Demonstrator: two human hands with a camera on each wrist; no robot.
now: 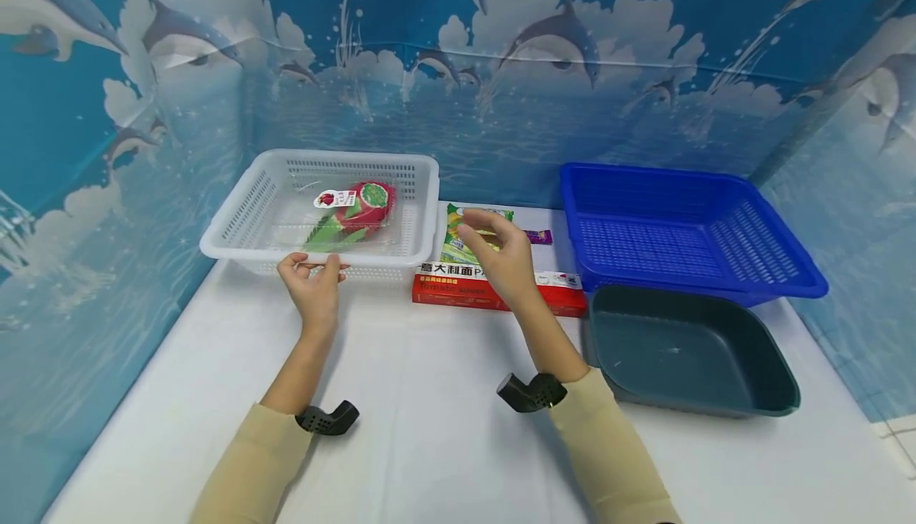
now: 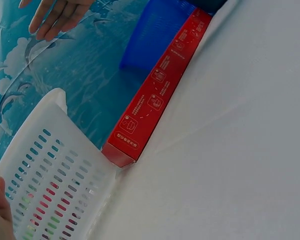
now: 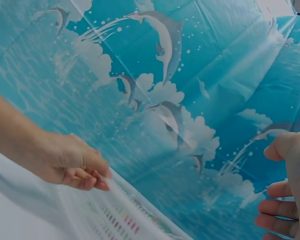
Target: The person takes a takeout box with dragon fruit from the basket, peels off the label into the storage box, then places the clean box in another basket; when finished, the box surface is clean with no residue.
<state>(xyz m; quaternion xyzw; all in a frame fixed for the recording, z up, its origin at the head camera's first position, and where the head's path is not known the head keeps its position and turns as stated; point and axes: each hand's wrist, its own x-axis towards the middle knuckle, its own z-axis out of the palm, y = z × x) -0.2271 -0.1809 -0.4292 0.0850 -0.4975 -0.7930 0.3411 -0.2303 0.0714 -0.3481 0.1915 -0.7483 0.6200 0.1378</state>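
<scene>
in the white basket [image 1: 427, 218], one clear pack of dragon fruit [image 1: 361, 212]; three goods lie outside

at the left of the worktop [image 1: 408, 405], the pack lies inside the white basket, its label facing up. the left hand [image 1: 312, 285] has its grip closed on the basket's near rim, pinching it between thumb and fingers. the right hand [image 1: 504, 258] holds nothing: its grip is loose, thumb and fingers apart, in the air over the middle goods.

as far as the lie of things tells, the pack's part looks done, and the basket seems to be held for steadying or shifting; which of the two, i cannot tell. outside the containers lie a red box [image 1: 468, 292], just beside the white basket's near right corner, a green-and-yellow packet [image 1: 453, 242] behind it, and a small purple packet [image 1: 540, 236] near the blue basket [image 1: 644, 250]. if these need sorting, that remains to be done. the dark green tray [image 1: 673, 349] stands in front of the blue basket, with neither hand on it.
</scene>
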